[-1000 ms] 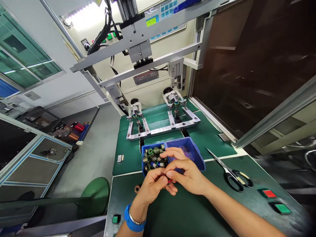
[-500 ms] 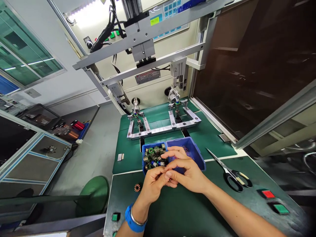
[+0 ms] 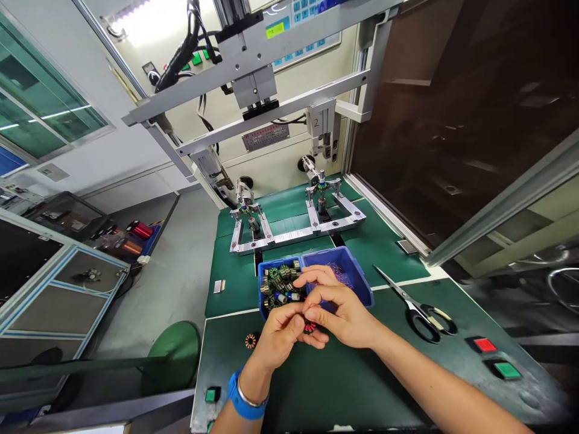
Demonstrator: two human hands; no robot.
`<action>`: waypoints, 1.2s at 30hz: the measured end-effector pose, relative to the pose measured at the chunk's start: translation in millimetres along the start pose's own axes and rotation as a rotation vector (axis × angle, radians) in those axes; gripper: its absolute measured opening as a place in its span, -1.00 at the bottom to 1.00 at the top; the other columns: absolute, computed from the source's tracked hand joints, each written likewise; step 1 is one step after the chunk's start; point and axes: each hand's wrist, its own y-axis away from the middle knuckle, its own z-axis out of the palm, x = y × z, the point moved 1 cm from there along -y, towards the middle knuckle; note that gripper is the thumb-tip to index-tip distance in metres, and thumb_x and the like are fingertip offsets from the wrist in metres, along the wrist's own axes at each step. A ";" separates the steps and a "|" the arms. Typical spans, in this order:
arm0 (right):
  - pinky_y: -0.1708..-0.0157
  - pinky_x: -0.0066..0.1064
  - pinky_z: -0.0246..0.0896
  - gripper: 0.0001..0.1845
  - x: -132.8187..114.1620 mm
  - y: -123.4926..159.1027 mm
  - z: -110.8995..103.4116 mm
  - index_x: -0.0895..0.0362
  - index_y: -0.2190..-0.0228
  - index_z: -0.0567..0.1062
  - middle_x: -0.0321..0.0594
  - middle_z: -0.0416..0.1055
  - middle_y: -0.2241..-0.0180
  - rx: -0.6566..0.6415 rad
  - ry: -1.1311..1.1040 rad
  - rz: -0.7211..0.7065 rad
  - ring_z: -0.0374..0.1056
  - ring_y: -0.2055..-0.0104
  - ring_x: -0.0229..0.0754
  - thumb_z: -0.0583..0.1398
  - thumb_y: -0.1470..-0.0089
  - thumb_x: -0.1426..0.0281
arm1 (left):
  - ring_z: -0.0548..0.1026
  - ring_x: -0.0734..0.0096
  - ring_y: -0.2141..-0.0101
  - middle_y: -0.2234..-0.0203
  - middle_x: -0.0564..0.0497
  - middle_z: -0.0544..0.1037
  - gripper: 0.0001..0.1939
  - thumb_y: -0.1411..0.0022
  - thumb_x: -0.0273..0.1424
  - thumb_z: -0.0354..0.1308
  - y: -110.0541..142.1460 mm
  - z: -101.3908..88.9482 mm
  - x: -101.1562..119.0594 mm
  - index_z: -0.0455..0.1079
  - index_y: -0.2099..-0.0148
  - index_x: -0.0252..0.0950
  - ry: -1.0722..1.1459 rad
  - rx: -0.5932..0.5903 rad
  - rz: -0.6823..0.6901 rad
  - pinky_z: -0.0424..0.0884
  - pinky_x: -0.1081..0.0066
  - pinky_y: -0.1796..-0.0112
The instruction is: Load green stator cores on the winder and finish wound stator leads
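Both hands meet low in the middle of the frame, pinching one small red-wound coil (image 3: 310, 327) between their fingertips: the left hand (image 3: 279, 337) is curled under it, the right hand (image 3: 340, 310) closed over it from the right. Left of them a copper-coloured coil (image 3: 250, 341) lies alone on the green table (image 3: 362, 386). Just above the hands sits a blue bin (image 3: 357, 283) holding green parts (image 3: 278, 280). Scissors (image 3: 418, 310) lie further right.
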 end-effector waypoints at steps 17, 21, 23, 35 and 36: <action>-0.05 0.01 0.02 -0.67 -0.9 2.6 4.5 0.05 0.44 0.52 -0.16 0.40 0.13 0.132 0.060 0.002 0.15 -0.08 0.12 0.23 -0.33 0.17 | 0.60 0.25 0.45 0.44 -0.14 0.56 -0.61 -0.33 -0.12 0.20 1.0 5.0 9.4 0.57 0.33 -0.35 -0.496 0.135 0.046 0.57 0.36 0.40; -0.08 -0.01 0.06 -0.82 -10.6 -1.6 -4.6 0.00 0.19 0.58 -0.16 0.37 0.01 0.122 0.181 0.034 0.14 -0.11 0.10 0.25 -0.31 0.18 | 0.61 0.22 0.41 0.30 -0.15 0.57 -0.65 -0.28 -0.13 0.25 -1.2 0.1 7.5 0.57 0.29 -0.35 -0.391 0.180 0.074 0.60 0.33 0.38; -0.10 -0.05 0.08 -0.75 -18.5 3.9 -22.6 0.00 0.06 0.54 -0.17 0.32 -0.07 0.181 0.265 0.075 0.18 -0.12 0.07 0.26 -0.29 0.18 | 0.62 0.23 0.41 0.22 -0.15 0.55 -0.68 -0.25 -0.14 0.30 -2.6 -2.0 6.0 0.57 0.27 -0.35 -0.282 0.213 0.085 0.61 0.33 0.37; 0.27 0.10 0.34 -0.50 15.6 161.0 -119.5 0.28 0.18 0.46 0.09 0.43 0.34 0.146 1.237 0.550 0.41 0.28 0.28 -0.08 -0.18 0.17 | 0.59 0.32 0.43 0.22 -0.14 0.56 -0.61 -0.10 -0.10 0.42 -7.0 0.0 14.5 0.55 0.34 -0.39 -0.122 0.394 0.122 0.59 0.43 0.41; 0.28 0.11 0.35 -0.50 17.1 161.2 -118.5 0.29 0.15 0.45 0.10 0.43 0.32 0.137 1.261 0.565 0.41 0.26 0.30 -0.09 -0.17 0.20 | 0.59 0.33 0.43 0.22 -0.14 0.56 -0.61 -0.10 -0.11 0.42 -7.7 1.2 15.2 0.55 0.34 -0.38 -0.122 0.404 0.127 0.58 0.43 0.41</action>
